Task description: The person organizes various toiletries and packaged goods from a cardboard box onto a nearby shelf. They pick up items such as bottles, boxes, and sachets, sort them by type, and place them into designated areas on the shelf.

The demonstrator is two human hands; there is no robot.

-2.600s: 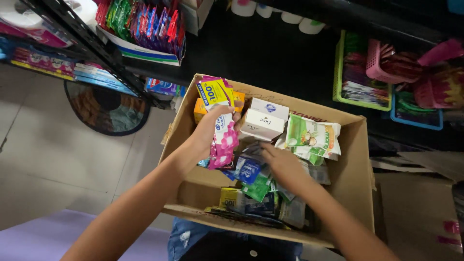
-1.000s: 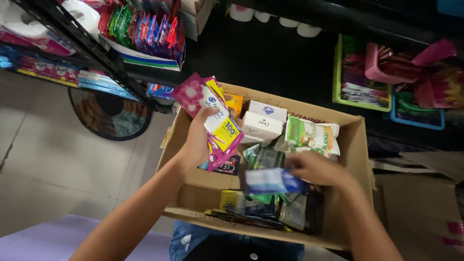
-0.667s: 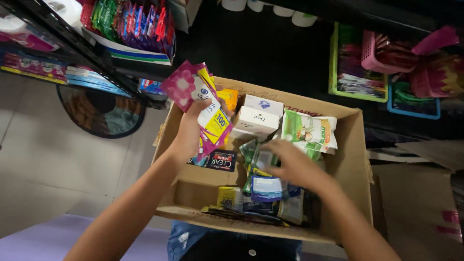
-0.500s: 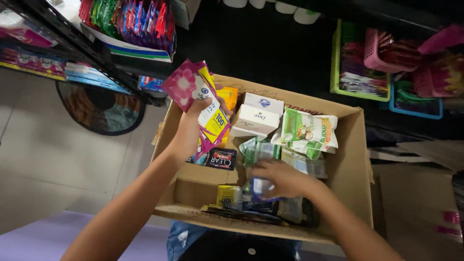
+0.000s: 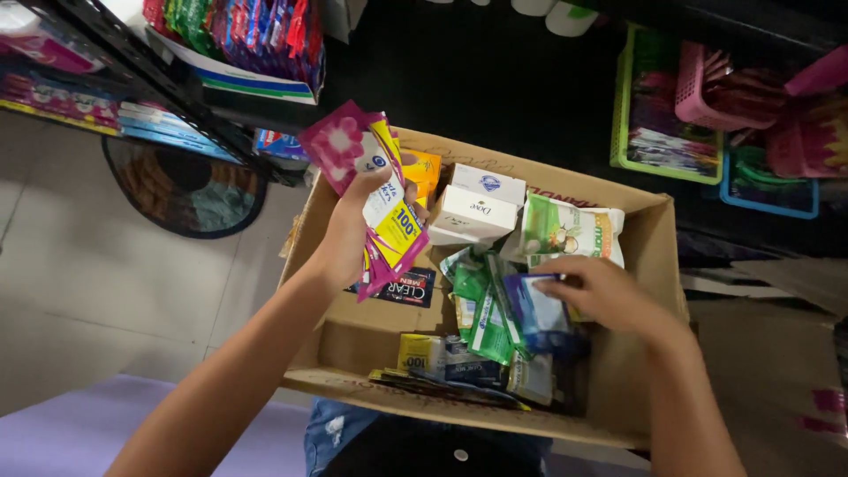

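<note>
Sachets (image 5: 380, 199) fill the closed left hand (image 5: 349, 231); the right hand (image 5: 601, 296) pinches a blue packet (image 5: 541, 309) inside the cardboard box (image 5: 649, 353).

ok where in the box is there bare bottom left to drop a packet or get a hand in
Bare bottom shows in the cardboard box near-left corner, below the black sachet, and less clearly by the right wall. Crowded: white cartons at the back, green and blue sachets mid-box under the right hand.

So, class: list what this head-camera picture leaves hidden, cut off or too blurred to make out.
- Box bottom: head view, covered by sachets and right hand.
- Packets in left hand: count unclear, they overlap.
- Blue sachet: blurred, partly under right fingers.
- Baskets: contents dim; the pink ones run off the right edge.
</note>
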